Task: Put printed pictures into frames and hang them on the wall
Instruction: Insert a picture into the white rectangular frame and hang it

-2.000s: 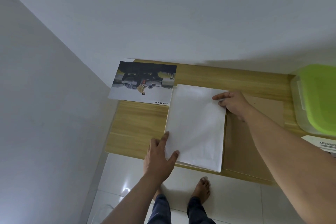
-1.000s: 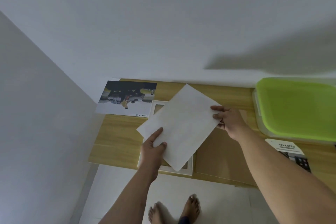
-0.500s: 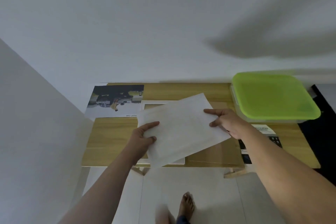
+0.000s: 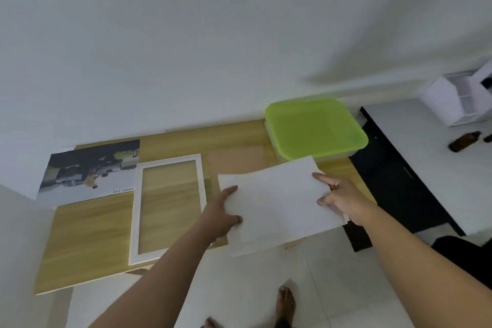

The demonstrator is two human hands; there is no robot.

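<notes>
I hold a white sheet of paper (image 4: 277, 202) in the air over the right part of the wooden table (image 4: 87, 237). My left hand (image 4: 221, 217) grips its left edge and my right hand (image 4: 339, 197) pinches its right edge. An empty white picture frame (image 4: 167, 205) lies flat on the table, left of the sheet. A printed car picture (image 4: 90, 170) lies at the back left corner, overhanging the table. A brown backing board (image 4: 235, 161) lies beside the frame, partly under the sheet.
A box with a green lid (image 4: 314, 128) stands at the table's back right. White walls close in behind and on the left. To the right stands a black-edged surface (image 4: 394, 178) with a brown bottle (image 4: 464, 141) and a white organiser (image 4: 458, 98).
The white sheet was lifted off the frame and carried to the right, turning to lie lengthwise. The frame is now uncovered. My view swung right.
</notes>
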